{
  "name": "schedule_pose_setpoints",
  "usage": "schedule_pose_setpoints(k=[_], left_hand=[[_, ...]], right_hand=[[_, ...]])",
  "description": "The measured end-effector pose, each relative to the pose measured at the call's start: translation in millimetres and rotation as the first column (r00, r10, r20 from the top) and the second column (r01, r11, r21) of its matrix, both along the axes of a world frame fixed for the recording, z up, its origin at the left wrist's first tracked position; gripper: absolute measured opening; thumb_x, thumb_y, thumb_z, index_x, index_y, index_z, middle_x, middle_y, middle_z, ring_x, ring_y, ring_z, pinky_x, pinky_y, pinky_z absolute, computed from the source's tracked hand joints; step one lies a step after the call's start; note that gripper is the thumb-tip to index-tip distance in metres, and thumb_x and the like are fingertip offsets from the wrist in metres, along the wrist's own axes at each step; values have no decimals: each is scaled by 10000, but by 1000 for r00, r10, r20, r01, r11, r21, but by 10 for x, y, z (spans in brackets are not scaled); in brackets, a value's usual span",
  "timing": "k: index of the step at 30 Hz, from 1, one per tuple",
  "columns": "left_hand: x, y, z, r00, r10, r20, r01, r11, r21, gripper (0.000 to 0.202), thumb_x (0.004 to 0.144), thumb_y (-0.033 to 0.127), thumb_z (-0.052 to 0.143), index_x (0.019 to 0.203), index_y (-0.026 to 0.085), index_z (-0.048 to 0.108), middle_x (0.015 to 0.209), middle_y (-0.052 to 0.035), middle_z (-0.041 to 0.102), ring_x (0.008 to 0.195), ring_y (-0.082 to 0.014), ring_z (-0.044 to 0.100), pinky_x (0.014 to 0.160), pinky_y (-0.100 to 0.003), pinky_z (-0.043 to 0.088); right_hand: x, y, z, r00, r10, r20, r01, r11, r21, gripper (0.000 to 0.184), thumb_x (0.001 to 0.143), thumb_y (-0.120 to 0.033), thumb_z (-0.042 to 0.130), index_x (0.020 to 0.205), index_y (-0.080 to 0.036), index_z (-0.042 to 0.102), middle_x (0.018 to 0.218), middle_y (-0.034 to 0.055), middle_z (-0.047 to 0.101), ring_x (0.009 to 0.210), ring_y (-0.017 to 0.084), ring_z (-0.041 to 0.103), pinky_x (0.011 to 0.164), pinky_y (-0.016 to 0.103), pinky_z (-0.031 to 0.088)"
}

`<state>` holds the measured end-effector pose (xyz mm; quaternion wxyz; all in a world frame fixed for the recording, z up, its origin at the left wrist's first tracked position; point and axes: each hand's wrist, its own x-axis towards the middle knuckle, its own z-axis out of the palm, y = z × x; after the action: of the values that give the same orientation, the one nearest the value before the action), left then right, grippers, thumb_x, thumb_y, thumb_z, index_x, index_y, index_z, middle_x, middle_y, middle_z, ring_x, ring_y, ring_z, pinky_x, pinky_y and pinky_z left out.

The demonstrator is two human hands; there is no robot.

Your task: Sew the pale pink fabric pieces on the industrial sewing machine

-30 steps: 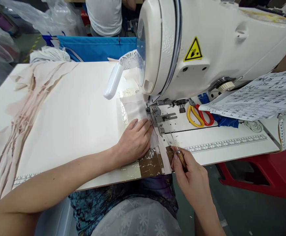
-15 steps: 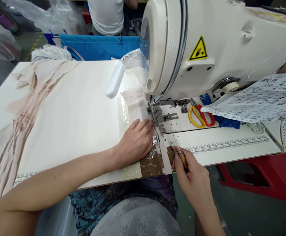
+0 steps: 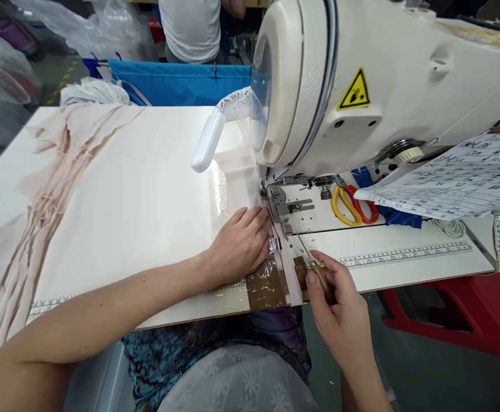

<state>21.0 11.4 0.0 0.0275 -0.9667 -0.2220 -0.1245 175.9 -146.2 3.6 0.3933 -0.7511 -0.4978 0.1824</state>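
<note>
My left hand (image 3: 240, 243) lies flat, fingers together, on a pale strip of fabric (image 3: 236, 183) that runs under the presser foot (image 3: 275, 197) of a white sewing machine (image 3: 361, 80). My right hand (image 3: 335, 309) pinches a wooden-handled awl (image 3: 314, 266) near the table's front edge, its metal tip pointing toward the presser foot. A narrow band of the fabric hangs over the front edge between both hands.
Yellow and red scissors (image 3: 353, 206) lie behind the needle plate under a printed paper sheet (image 3: 456, 183). Pink fabric pieces (image 3: 39, 189) are piled at the table's left. A blue bin (image 3: 176, 83) and a person in a white shirt (image 3: 193, 28) are beyond the table. A red stool (image 3: 451, 315) stands at right.
The fabric strip has fed further back under the machine. My right hand has loosened its fingers round the awl and shifted slightly right; the left hand stays pressed on the fabric.
</note>
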Motion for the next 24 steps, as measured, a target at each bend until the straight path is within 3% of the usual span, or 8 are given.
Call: schedule_pose_setpoints(k=[3, 6, 12, 17, 24], left_hand=[[5, 30, -11, 1000, 3, 0, -3, 1000, 0, 469, 1001, 266, 357, 1310, -22, 560, 1373, -221, 566, 1293, -330, 505, 1102, -449, 408], [10, 70, -32, 1000, 8, 18, -7, 1000, -7, 464, 1003, 268, 354, 1305, -19, 558, 1369, -218, 565, 1293, -331, 502, 1092, -448, 418], [25, 156, -50, 997, 31, 76, -24, 995, -93, 418, 974, 243, 403, 1277, -5, 546, 1322, -217, 561, 1226, -319, 519, 1020, -447, 484], [-6, 206, -50, 995, -3, 102, 15, 993, -117, 414, 963, 208, 383, 1267, -29, 534, 1274, -223, 571, 1166, -303, 535, 1006, -435, 508], [-22, 228, -75, 992, -25, 123, 36, 995, -93, 381, 953, 157, 396, 1241, -31, 561, 1261, -214, 592, 1159, -296, 550, 1004, -418, 512]], right_hand=[[-22, 15, -22, 999, 13, -48, -11, 999, 41, 314, 1018, -316, 466, 1308, -218, 534, 1041, 75, 736, 797, 165, 710, 653, 244, 567], [-41, 74, -42, 998, 60, -1, -59, 986, 154, 247, 1006, -252, 488, 1244, -237, 556, 1108, 73, 705, 932, 163, 696, 741, 233, 563], [-146, 343, -37, 944, 274, 184, -317, 908, 273, 209, 975, -148, 478, 1158, -192, 569, 945, 61, 658, 840, 160, 666, 732, 255, 541], [-226, 528, -83, 872, 224, 436, -345, 912, 222, 173, 985, -156, 466, 1108, -164, 587, 885, 83, 688, 776, 192, 680, 594, 265, 505], [-268, 638, -114, 802, 165, 574, -316, 933, 172, 201, 999, -172, 432, 1089, -140, 608, 852, 81, 699, 647, 170, 652, 481, 244, 434]])
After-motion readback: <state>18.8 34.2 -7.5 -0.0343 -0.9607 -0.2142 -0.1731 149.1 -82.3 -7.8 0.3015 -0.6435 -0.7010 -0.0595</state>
